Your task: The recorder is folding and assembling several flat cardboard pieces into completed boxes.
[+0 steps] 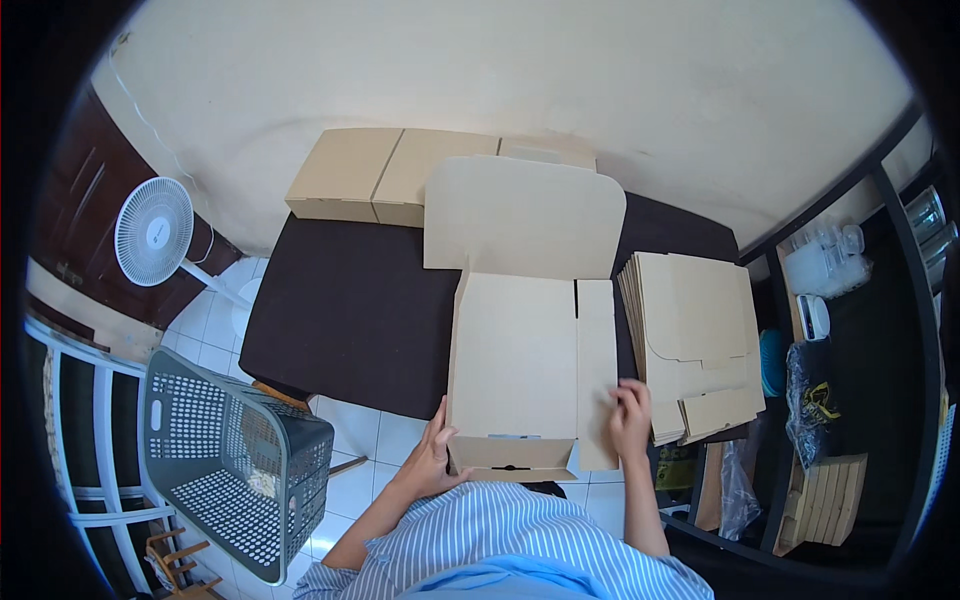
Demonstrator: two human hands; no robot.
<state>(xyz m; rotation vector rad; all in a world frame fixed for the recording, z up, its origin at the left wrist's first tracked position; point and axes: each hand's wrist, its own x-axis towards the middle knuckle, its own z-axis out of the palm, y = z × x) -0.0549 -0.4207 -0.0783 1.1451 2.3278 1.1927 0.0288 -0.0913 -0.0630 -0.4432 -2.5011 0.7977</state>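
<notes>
Head view, left hand point(432, 461) clamped on cardboard box point(515, 355), right hand point(631, 424) at side flap point(597, 365) (cannot tell whether gripping)

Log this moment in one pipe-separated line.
left hand: at near-left corner of cardboard box | right hand: at outspread right flap | lid: open, far side | right of box: flat cardboard stack

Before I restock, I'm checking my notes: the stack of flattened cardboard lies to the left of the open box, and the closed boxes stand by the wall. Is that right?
Not quite: the stack of flattened cardboard lies to the right of the open box, as the head view shows. The closed boxes do stand by the wall.
</notes>
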